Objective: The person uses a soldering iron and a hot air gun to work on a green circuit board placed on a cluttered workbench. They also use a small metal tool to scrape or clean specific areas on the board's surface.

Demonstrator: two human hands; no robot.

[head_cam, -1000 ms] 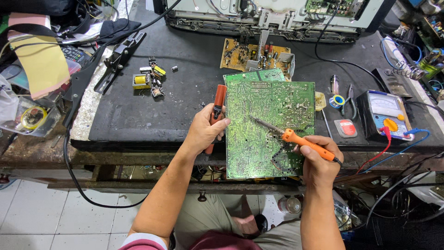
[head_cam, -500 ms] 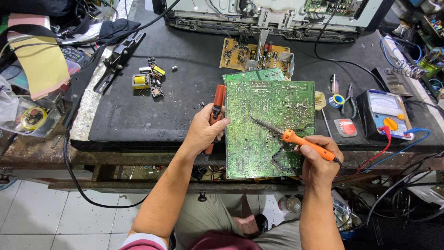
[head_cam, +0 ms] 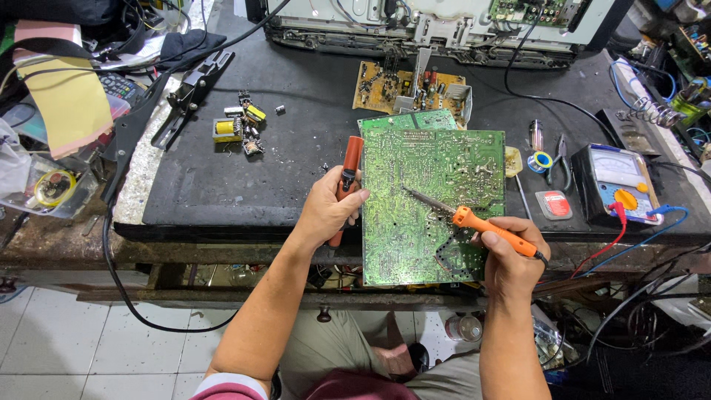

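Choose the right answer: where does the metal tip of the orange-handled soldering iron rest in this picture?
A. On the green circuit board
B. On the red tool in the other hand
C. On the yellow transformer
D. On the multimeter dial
A: the right hand holds the soldering iron with its tip on the solder side of the green circuit board, apart from the red tool in the left hand.

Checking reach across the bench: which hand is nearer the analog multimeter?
Right. The right hand, holding the orange soldering iron, sits just left of the multimeter. The left hand, gripping a red tool, is beyond the green board.
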